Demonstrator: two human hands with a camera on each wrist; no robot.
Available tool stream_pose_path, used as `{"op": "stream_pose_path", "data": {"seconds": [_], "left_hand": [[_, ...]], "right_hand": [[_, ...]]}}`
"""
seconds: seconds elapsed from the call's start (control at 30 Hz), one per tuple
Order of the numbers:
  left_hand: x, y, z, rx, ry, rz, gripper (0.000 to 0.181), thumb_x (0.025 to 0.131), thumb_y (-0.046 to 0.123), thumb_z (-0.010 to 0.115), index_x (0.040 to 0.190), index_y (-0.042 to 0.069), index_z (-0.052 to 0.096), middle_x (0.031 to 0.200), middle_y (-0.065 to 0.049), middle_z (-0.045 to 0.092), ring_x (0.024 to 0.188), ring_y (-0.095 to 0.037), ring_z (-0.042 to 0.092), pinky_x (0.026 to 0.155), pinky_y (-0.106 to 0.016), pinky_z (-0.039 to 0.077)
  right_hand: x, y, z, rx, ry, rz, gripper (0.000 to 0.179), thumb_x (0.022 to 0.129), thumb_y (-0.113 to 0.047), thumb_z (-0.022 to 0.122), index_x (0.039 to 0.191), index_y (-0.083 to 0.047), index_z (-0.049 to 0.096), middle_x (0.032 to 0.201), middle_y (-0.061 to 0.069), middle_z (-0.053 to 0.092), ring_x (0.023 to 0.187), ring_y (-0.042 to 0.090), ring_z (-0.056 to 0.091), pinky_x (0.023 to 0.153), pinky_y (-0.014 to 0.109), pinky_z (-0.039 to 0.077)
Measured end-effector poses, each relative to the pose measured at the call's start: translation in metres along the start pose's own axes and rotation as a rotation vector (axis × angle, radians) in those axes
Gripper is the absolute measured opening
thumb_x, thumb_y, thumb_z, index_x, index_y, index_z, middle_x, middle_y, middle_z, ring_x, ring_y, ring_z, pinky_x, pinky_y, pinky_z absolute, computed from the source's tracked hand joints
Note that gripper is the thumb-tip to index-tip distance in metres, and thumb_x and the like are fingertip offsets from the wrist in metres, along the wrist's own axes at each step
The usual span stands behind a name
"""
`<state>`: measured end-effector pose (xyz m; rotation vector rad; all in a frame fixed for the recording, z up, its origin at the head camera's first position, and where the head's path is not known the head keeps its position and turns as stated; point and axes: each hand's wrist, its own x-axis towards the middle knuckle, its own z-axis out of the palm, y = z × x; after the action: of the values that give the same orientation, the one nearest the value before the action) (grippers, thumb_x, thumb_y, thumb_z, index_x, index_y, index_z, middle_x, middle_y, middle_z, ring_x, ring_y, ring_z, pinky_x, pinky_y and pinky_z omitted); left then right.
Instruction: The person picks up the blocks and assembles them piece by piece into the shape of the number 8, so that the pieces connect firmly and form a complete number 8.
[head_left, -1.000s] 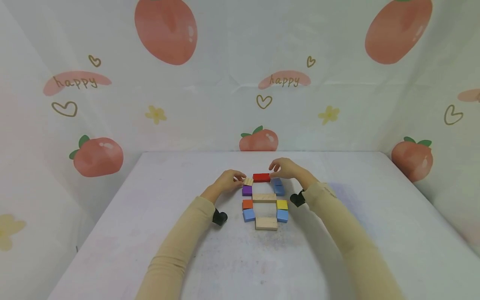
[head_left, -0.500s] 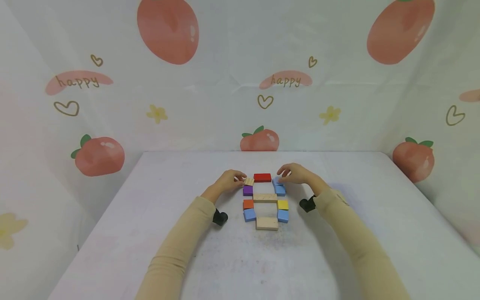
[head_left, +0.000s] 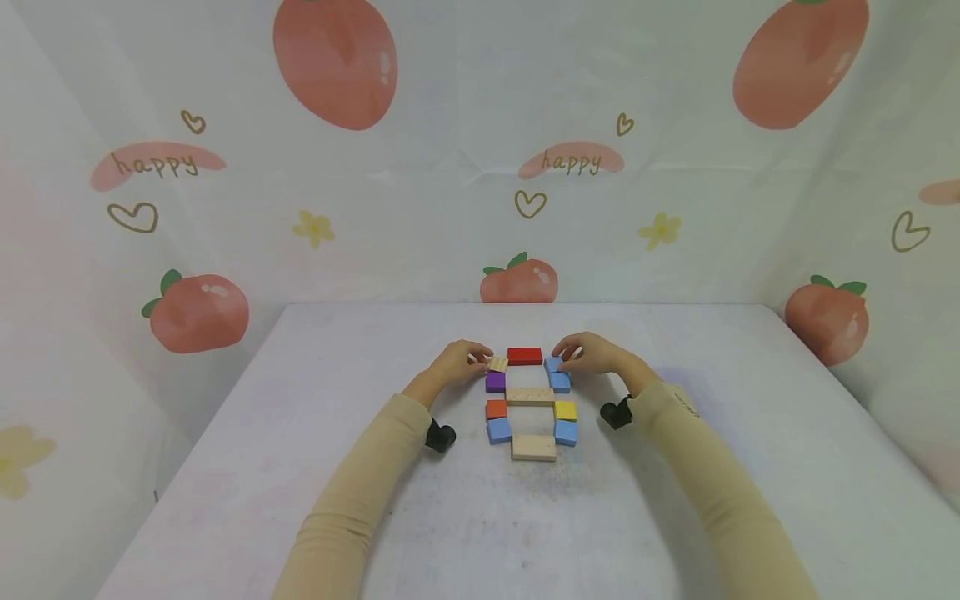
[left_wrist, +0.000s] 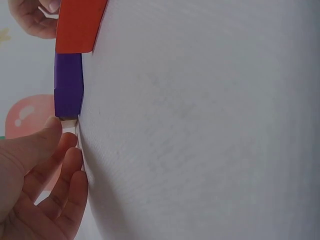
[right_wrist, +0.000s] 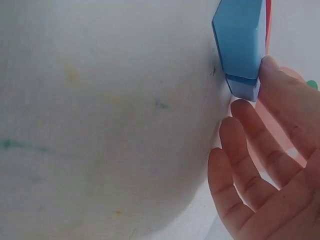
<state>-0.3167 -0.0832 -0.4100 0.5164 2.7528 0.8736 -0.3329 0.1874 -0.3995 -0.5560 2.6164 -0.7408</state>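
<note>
Flat blocks lie in a ladder-like outline on the table in the head view. My left hand [head_left: 459,362] is at the far left corner, thumb and fingertips pinching a plain wooden block [head_left: 498,363] just beyond the purple block [head_left: 496,382]. In the left wrist view that wooden block is mostly hidden behind the purple block [left_wrist: 68,90]. At the far right my right hand [head_left: 591,353] pinches the farther light-blue block [head_left: 553,364], thumb on its near side. Another blue block [head_left: 560,382] adjoins it. Between the hands lies a red block [head_left: 525,357].
A long wooden block [head_left: 529,397] crosses the middle. Nearer are an orange block [head_left: 497,409], a yellow block [head_left: 566,410], a blue block at each side and a wooden block [head_left: 534,447] at the near end. A printed cloth [head_left: 420,208] hangs behind the table.
My right hand has moved right and nearer, from beside the red block's right end to the farther blue block. My left hand stays at the plain wooden block.
</note>
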Motion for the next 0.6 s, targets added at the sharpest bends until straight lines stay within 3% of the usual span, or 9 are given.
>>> {"op": "stream_pose_path", "data": {"seconds": [0.6], "left_hand": [[-0.0009, 0.0014, 0.0001, -0.003, 0.003, -0.014, 0.03, 0.091, 0.011, 0.059, 0.12, 0.007, 0.062, 0.109, -0.01, 0.065, 0.1, -0.022, 0.06, 0.091, -0.033, 0.049]], "right_hand": [[-0.0017, -0.0041, -0.0017, -0.028, 0.003, -0.076, 0.029, 0.089, -0.013, 0.061, 0.116, -0.003, 0.062, 0.11, 0.017, 0.062, 0.102, 0.028, 0.057, 0.094, 0.043, 0.049]]}}
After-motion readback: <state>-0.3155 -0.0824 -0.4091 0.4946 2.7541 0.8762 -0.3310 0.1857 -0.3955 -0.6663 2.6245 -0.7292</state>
